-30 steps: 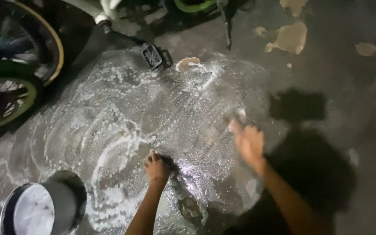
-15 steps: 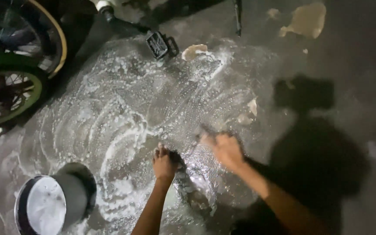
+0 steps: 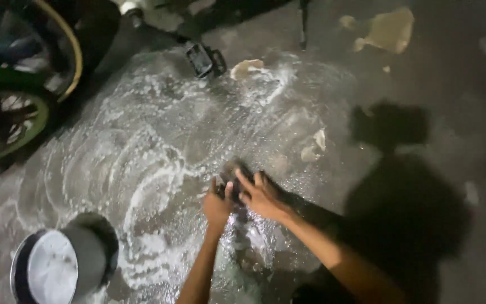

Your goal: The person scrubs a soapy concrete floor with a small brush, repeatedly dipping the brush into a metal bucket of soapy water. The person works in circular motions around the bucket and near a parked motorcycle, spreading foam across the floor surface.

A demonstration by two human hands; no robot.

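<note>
While both sets of fingers (image 3: 243,181) curl together around a small dark wet object (image 3: 233,170), the left hand (image 3: 218,206) and right hand (image 3: 261,197) hold it just above the soapy floor (image 3: 142,141); rubbing firmly over the suds seems wise, away from the bucket (image 3: 57,264) and bicycle pedal (image 3: 202,58).

An outdoor wash spot or bicycle yard is shown: a rough concrete floor (image 3: 434,67) is covered with soapy water (image 3: 158,146), bicycle wheels (image 3: 12,112) and a pedal (image 3: 201,59) are seen at its upper left edge, a bucket (image 3: 57,264) at the lower left
</note>
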